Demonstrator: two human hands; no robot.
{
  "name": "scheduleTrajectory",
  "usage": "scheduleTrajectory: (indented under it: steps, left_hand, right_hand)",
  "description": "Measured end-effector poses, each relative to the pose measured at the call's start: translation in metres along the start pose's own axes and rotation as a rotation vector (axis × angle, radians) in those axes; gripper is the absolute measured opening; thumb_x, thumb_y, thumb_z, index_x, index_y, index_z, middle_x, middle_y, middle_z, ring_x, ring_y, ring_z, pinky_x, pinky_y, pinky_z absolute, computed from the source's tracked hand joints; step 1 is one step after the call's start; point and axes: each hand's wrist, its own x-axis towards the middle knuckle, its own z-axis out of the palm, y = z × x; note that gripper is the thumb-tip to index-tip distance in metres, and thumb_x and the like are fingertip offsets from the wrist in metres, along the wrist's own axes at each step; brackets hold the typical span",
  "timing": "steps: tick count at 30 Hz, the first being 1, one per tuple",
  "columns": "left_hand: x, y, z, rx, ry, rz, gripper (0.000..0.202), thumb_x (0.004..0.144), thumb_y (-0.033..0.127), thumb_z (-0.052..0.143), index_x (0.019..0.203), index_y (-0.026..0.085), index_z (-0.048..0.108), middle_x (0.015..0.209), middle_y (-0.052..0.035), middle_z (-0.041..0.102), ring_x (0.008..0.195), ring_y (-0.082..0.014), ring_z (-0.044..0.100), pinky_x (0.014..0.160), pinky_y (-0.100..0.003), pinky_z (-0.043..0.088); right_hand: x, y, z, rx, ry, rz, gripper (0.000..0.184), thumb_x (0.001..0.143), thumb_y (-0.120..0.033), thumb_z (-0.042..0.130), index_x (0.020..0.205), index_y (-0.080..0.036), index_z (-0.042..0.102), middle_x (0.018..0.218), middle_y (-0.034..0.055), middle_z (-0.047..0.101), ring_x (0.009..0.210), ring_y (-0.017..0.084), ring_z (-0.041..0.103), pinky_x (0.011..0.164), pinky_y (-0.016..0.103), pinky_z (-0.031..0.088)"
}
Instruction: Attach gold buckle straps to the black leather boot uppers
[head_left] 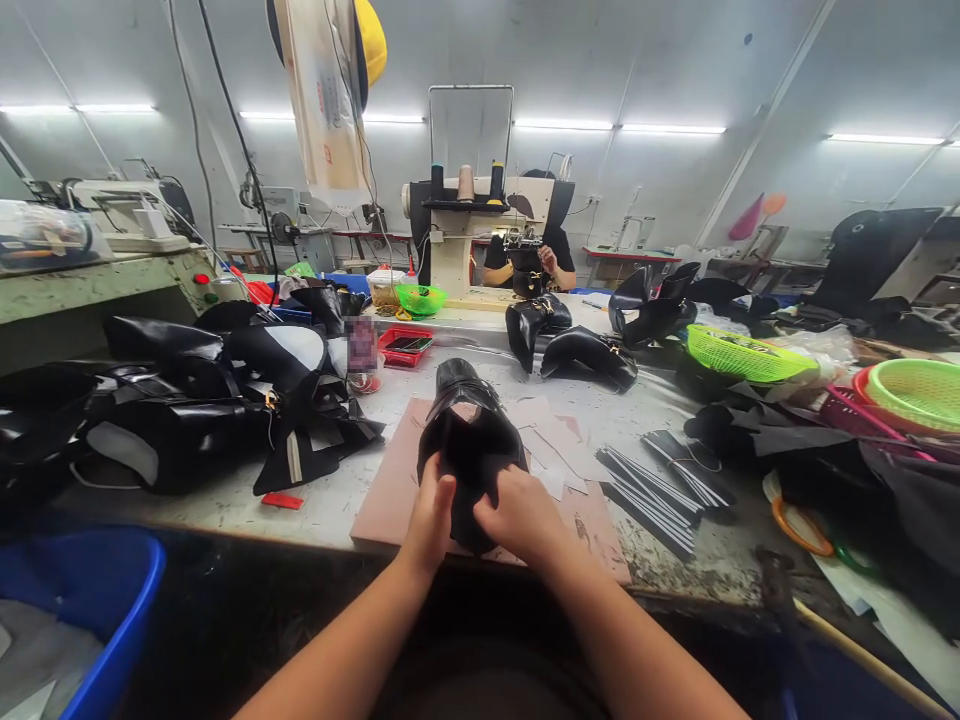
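A glossy black leather boot upper (469, 385) lies in front of me, its dark opening facing my body. My left hand (431, 508) grips the near left edge of that opening, thumb up along it. On the opposite edge, my right hand (519, 512) has its fingers curled in and closed on the leather. Under the upper is a pinkish board (386, 490). White paper-like pieces (559, 450) lie on the board, right of the upper. Parts of the fingers are hidden by the leather.
Black boot uppers (172, 430) are heaped at left, with others (589, 358) further back. White-edged strips (649, 495) and green baskets (750, 355) are at right. A red tray (405, 345) sits behind the board. Beyond, a person (555, 262) works at a sewing machine (450, 240). A blue bin (142, 590) stands lower left.
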Motion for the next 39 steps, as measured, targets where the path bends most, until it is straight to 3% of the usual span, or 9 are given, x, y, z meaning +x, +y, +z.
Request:
scheduleTrajectory:
  steps: [2,5,9,12,21,28,33,39]
  left_hand:
    - [0.008,0.003,-0.004,0.236,-0.035,0.004,0.049,0.080,0.047,0.043,0.112,0.010,0.049,0.109,-0.0163,0.060,0.103,-0.0271,0.056,0.088,-0.039,0.044]
    - [0.018,0.003,-0.011,0.376,-0.102,-0.007,0.026,0.075,0.026,0.050,0.094,0.012,0.059,0.092,-0.0135,0.065,0.089,-0.0281,0.060,0.081,-0.041,0.045]
    - [0.025,-0.008,-0.019,0.424,-0.297,0.004,0.011,0.070,0.025,0.060,0.077,0.017,0.065,0.080,-0.0059,0.068,0.080,-0.0242,0.063,0.073,-0.032,0.048]
    - [0.028,-0.018,-0.019,0.436,-0.398,-0.019,0.007,0.065,0.024,0.066,0.069,0.018,0.066,0.076,-0.0033,0.070,0.074,-0.0221,0.065,0.066,-0.027,0.049]
    - [0.034,-0.030,-0.011,0.535,-0.359,-0.098,0.015,0.071,0.026,0.063,0.080,0.016,0.067,0.081,-0.0060,0.071,0.076,-0.0233,0.066,0.068,-0.028,0.050]
    - [0.031,-0.034,-0.006,0.610,-0.374,-0.015,0.014,0.069,0.025,0.065,0.081,0.017,0.069,0.083,-0.0051,0.070,0.076,-0.0217,0.065,0.069,-0.027,0.051]
    - [0.028,-0.037,-0.003,0.685,-0.336,0.065,0.016,0.069,0.025,0.065,0.082,0.016,0.070,0.091,-0.0080,0.067,0.084,-0.0231,0.063,0.076,-0.029,0.051]
    - [0.025,-0.040,-0.001,0.757,-0.285,0.175,0.013,0.069,0.025,0.067,0.078,0.016,0.069,0.085,-0.0065,0.066,0.079,-0.0208,0.064,0.072,-0.027,0.053]
  right_hand:
    - [-0.002,0.003,0.000,-0.193,-0.053,-0.075,0.010,0.069,-0.017,0.050,0.071,-0.015,0.059,0.078,0.0087,0.059,0.064,0.018,0.053,0.057,0.028,0.035]
    - [0.000,0.015,-0.001,-0.242,-0.065,-0.054,0.013,0.076,-0.023,0.051,0.077,-0.015,0.061,0.083,0.0090,0.060,0.068,0.019,0.056,0.059,0.027,0.037]
    - [0.002,0.036,-0.002,-0.228,-0.113,0.007,0.016,0.080,-0.030,0.054,0.076,-0.016,0.061,0.079,0.0078,0.061,0.070,0.019,0.057,0.060,0.026,0.037]
    - [0.002,0.050,0.000,-0.232,-0.186,0.063,0.020,0.074,-0.035,0.063,0.068,-0.016,0.062,0.071,0.0077,0.063,0.067,0.020,0.057,0.059,0.027,0.037]
    - [0.011,0.067,0.007,-0.174,-0.234,0.214,0.017,0.076,-0.031,0.063,0.075,-0.015,0.068,0.074,0.0097,0.067,0.071,0.022,0.061,0.059,0.027,0.038]
    - [0.012,0.070,0.005,-0.126,-0.243,0.209,0.012,0.072,-0.025,0.066,0.079,-0.016,0.069,0.078,0.0088,0.068,0.072,0.022,0.061,0.060,0.026,0.039]
    - [0.011,0.070,0.009,-0.179,-0.229,0.209,0.011,0.073,-0.024,0.065,0.078,-0.015,0.069,0.079,0.0110,0.068,0.075,0.024,0.062,0.062,0.028,0.040]
    - [0.012,0.070,0.009,-0.227,-0.229,0.203,0.016,0.074,-0.026,0.065,0.082,-0.013,0.068,0.084,0.0125,0.069,0.078,0.024,0.062,0.063,0.027,0.040]
